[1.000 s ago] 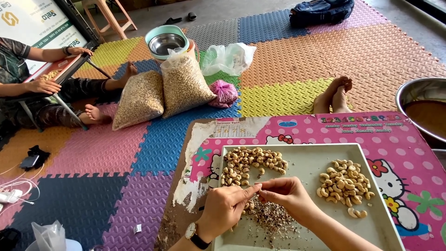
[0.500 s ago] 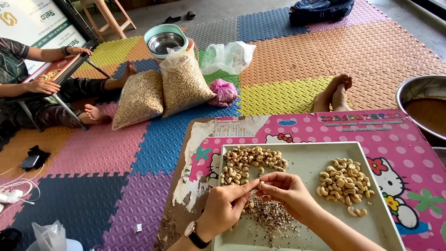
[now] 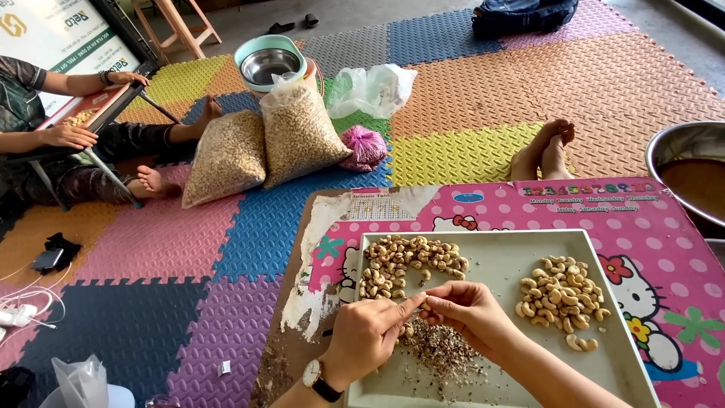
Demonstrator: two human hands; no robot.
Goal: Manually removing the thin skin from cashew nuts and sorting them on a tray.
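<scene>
Floor: interlocking foam mat (image 3: pixel 468 98) in many colours, covering most of the view. On it, ahead of me, two full clear bags of nuts (image 3: pixel 264 143) leaning side by side, a steel bowl in a teal basin (image 3: pixel 269 62) behind them, a crumpled clear plastic bag (image 3: pixel 374 87) and a small pink mesh bag (image 3: pixel 365 146) just beside.

Low table (image 3: pixel 664 249) with pink dotted cartoon covering, peeling at its left edge. Large steel basin (image 3: pixel 691 177) at far right, brown contents. A pair of bare feet (image 3: pixel 545 149) rests on the mat beyond the table.

Another person sits at far left with a tray across the lap, one hand (image 3: pixel 69 136) on its near edge.

On my table: pale rectangular tray (image 3: pixel 498 261). Unpeeled cashews (image 3: pixel 408 264) heaped upper left; peeled cashews (image 3: pixel 560 295) heaped right, well apart. Brown skin debris (image 3: pixel 434 351) lies under my hands.

My left hand (image 3: pixel 366 332), watch on wrist, fingers curled, index extended toward the right hand. My right hand (image 3: pixel 472 310) pinches a single cashew (image 3: pixel 429 304) at the fingertips; both hands meet at it, over the tray's centre-left.
</scene>
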